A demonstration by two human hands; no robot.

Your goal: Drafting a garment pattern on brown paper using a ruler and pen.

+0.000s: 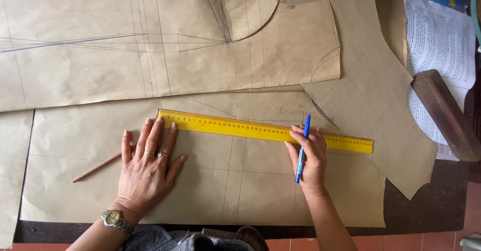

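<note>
While the yellow ruler [265, 129] is lying slantwise across the lower sheet of brown pattern paper [210, 186], the left hand [148, 168] is pressing flat beside it, fingers spread and released, fingertips touching the ruler's near edge by its left end. Over on the other side, the right hand [311, 158] is gripping a blue pen [302, 148], tip pointing away from the body and crossing the ruler. A pencil [97, 167] is peeking out just left of the left hand. Off to the right, a wooden block [446, 114] is sitting on printed sheets [441, 40].
</note>
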